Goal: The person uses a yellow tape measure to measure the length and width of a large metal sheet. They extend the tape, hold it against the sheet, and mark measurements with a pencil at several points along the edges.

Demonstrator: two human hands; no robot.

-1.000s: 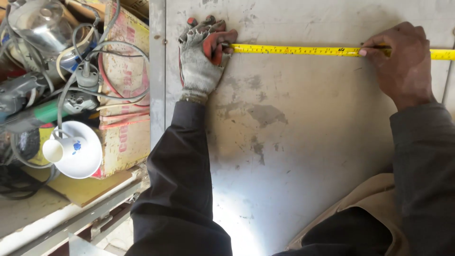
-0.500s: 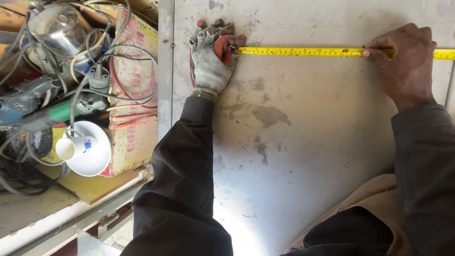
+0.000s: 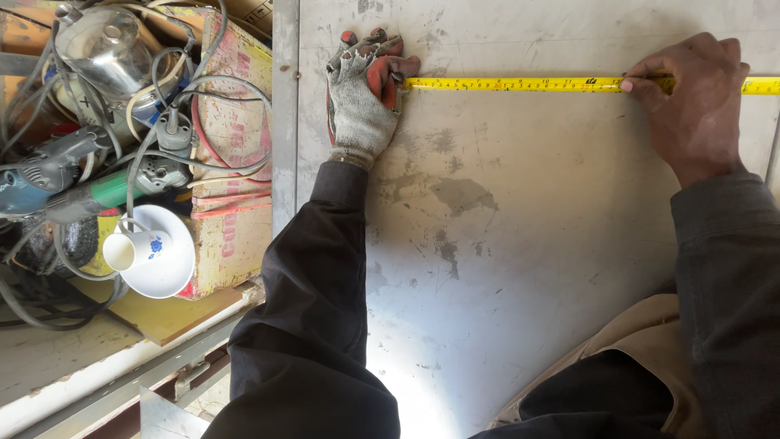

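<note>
A yellow tape measure [image 3: 520,84] lies stretched flat across the top of a scuffed grey metal sheet [image 3: 528,244]. My left hand [image 3: 361,97], in a worn grey and red glove, pins the tape's free end against the sheet near its left edge. My bare right hand [image 3: 691,106] is curled on the tape further right, with its fingertips pressed on the blade. The tape runs on past this hand and out of the right edge of the view. Whether the right hand also holds a marking tool is hidden by the fingers.
Left of the sheet's edge is a cluttered pile: a white cup [image 3: 130,250] on a saucer, a printed cardboard box [image 3: 236,106], a shiny metal vessel [image 3: 106,49], power tools [image 3: 41,175] and tangled cables. My knees are at the bottom right.
Both hands keep their places on the tape. Only the camera has shifted slightly.
</note>
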